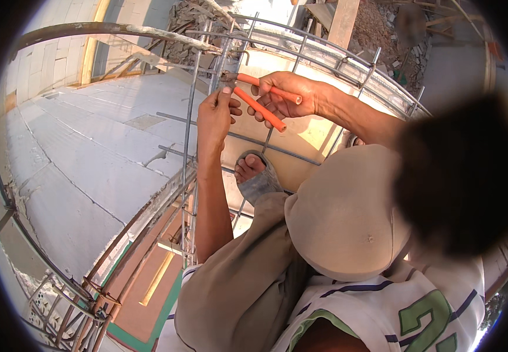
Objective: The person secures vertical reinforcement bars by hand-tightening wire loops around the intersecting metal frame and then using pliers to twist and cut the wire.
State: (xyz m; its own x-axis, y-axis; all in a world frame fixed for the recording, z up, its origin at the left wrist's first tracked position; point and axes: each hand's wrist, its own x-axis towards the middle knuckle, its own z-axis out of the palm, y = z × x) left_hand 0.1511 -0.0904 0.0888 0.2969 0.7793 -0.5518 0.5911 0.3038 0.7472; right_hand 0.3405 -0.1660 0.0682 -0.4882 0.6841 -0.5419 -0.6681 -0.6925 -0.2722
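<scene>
My right hand (288, 94) grips pliers with two orange handles (260, 108); the pliers' jaws (228, 76) sit at a joint of the steel rebar cage (301, 56). My left hand (214, 114) holds a vertical bar of the cage just below the jaws, thumb up beside the pliers. The tie wire at the joint is too small to see. My left foot in a grey sandal (257, 176) rests on a crossbar inside the cage.
A grey concrete slab (84, 152) lies to the left, far below. More rebar bundles (89, 299) run along the lower left. Rubble and timber (377, 29) lie at the top. My bent knees in tan trousers fill the lower middle.
</scene>
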